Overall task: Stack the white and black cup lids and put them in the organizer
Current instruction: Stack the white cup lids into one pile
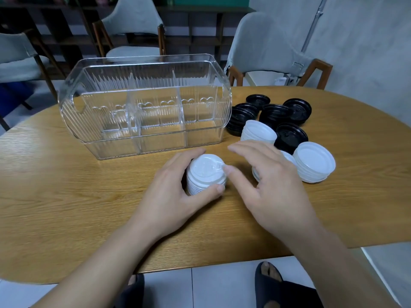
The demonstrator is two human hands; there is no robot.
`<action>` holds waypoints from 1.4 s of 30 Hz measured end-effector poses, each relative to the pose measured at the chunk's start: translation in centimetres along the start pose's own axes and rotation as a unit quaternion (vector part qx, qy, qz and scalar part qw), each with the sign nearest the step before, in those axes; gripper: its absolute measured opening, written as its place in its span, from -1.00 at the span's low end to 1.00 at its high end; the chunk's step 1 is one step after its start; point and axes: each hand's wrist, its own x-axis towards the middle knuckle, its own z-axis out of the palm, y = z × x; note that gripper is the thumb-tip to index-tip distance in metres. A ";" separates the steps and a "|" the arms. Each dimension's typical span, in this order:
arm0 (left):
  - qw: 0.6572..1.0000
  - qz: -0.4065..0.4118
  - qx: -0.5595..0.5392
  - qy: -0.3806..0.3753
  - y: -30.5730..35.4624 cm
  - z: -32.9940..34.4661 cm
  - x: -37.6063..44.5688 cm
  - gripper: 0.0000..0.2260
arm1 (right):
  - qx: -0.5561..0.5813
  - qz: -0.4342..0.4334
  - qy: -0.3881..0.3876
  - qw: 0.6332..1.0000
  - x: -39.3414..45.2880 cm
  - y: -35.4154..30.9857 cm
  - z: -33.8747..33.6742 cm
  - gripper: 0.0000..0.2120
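My left hand (171, 192) grips a stack of white lids (205, 173) standing on the table in front of the clear organizer (142, 103). Just right of the stack is my right hand (266, 183), fingers spread and relaxed, its thumb tip touching the top lid's rim. Under that hand, more white lids (289, 156) are partly hidden. Two other white stacks sit at right, one (314, 164) near and one (259, 131) farther back. Several black lids (275, 115) lie in small piles behind them. The organizer's three compartments hold nothing.
The oval wooden table (89, 196) ends close to me, with tiled floor and my sandalled feet (271, 283) below. Grey chairs (266, 47) stand behind the table's far edge.
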 end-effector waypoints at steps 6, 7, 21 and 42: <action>1.000 0.005 0.005 -0.002 0.3 0.2 0.1 -0.28 | -0.140 0.060 0.012 0.988 -0.4 2.9 -1.4 -0.65; 1.000 0.007 0.004 -0.002 0.3 0.2 0.1 -0.28 | -0.158 0.067 0.011 0.985 -0.5 3.2 -1.5 -0.65; 1.000 0.010 0.000 -0.009 0.1 0.2 0.2 -0.27 | -0.229 0.086 0.030 0.969 -0.6 3.4 -0.9 -0.79; 1.000 0.014 0.000 -0.005 0.3 0.1 0.0 -0.27 | -0.124 0.087 0.087 0.985 -0.5 2.7 -2.0 -0.85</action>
